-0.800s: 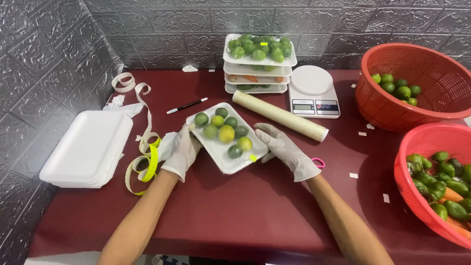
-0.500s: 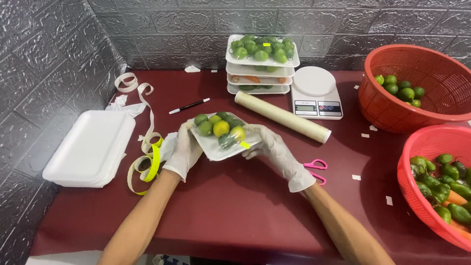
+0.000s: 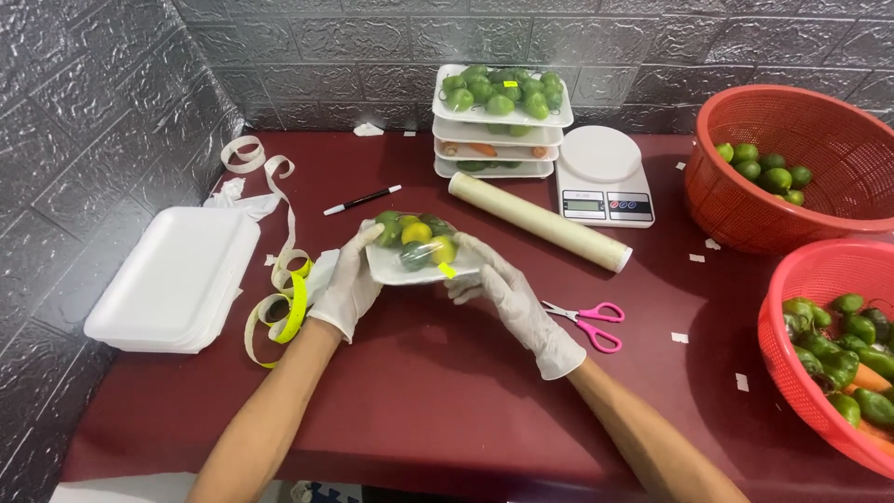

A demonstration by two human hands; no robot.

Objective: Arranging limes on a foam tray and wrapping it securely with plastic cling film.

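Both hands [image 3: 424, 279] hold wrapped lime tray [image 3: 419, 265] between them, above table [image 3: 447, 391].

This is a small produce packing place: a dark red bench [image 3: 419, 373] carries a kitchen scale [image 3: 603, 174], a cling film roll [image 3: 540, 222], foam trays [image 3: 172, 279] and red baskets [image 3: 792, 121] of limes at 2 o'clock.

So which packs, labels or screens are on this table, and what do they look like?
Wrapped white foam tray of green and yellow limes: held in both gloved hands, centre.
Stack of wrapped produce trays: by the back wall.
White kitchen scale: right of the stack, small grey screen.
Empty white foam trays: left.
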